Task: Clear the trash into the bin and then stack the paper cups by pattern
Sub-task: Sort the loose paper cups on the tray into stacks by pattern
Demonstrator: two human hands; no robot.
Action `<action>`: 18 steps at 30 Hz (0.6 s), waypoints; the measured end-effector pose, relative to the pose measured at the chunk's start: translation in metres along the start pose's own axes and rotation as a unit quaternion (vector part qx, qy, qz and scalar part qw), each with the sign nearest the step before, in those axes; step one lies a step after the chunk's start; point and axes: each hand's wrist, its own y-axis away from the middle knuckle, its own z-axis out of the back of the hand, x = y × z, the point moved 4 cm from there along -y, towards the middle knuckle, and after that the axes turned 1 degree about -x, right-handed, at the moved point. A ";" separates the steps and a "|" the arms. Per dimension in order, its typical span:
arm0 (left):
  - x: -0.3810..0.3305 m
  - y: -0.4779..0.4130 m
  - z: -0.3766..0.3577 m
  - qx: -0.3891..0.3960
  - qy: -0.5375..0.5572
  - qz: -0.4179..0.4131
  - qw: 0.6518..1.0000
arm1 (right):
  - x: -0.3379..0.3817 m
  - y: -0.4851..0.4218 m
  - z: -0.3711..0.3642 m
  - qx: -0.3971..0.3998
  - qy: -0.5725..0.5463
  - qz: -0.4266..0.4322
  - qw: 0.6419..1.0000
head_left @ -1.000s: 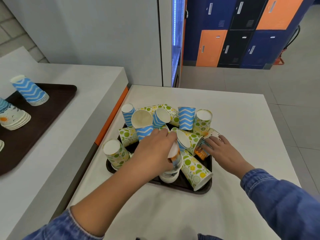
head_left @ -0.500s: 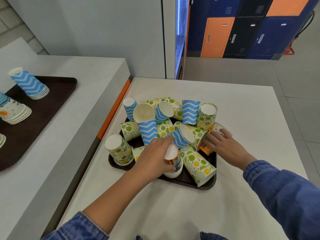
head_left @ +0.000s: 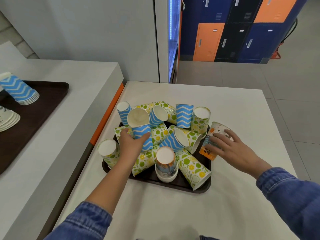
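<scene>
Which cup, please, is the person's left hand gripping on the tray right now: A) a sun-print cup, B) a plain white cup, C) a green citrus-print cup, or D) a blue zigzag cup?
D: the left hand curls round a blue zigzag cup, while the right hand holds the sun-print cup.

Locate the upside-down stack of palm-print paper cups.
Head view, lower centre: the upside-down stack of palm-print paper cups stands at the near edge of the dark brown tray, between two toppled green citrus-print cups.
</scene>
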 end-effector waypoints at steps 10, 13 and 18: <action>0.015 -0.018 -0.024 0.004 -0.073 0.025 0.997 | 0.019 -0.066 0.131 -0.258 -0.459 -0.251 0.812; 0.018 -0.019 -0.024 0.007 -0.074 0.031 0.997 | 0.039 -0.080 0.128 -0.240 -0.572 -0.298 0.726; 0.018 -0.018 -0.020 0.012 -0.065 0.031 0.997 | 0.068 -0.091 0.101 -0.150 -0.643 -0.349 0.665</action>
